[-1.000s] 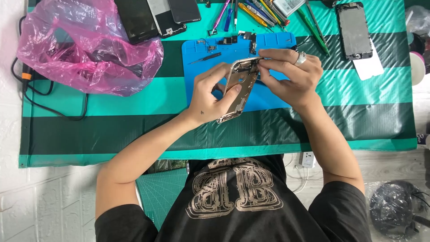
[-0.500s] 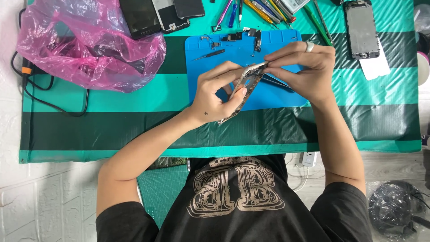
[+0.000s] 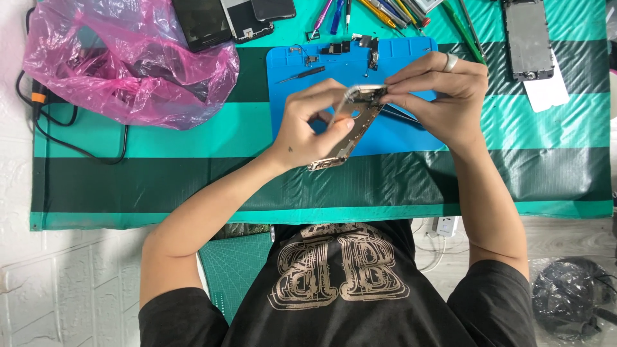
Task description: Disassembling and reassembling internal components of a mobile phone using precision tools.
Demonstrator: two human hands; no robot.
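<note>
- The surface [image 3: 193, 186], under a green striped sheet, carried everything; the blue mat [image 3: 411, 64] serves as the landmark below.
- Left of the mat lay a pink bag [image 3: 128, 71], with dark phones [image 3: 199, 22] above the mat's left corner and a screen panel [image 3: 528, 38] well to its right.
- Over the last second the phone frame [image 3: 350, 132] had tipped from nearly flat-on to edge-up and risen a little over the mat's middle, so the work had apparently moved to its top end.
- The left hand [image 3: 315, 128] was clamped on the frame's lower half, over the mat's near edge.
- The right hand [image 3: 443, 96] had closed in on the frame's top end, fingertips pinched together there over the mat's right half; whether they held a small part I could not tell.
- Tweezers [image 3: 302, 74] and loose small parts [image 3: 334, 48] lay untouched along the mat's far edge.
</note>
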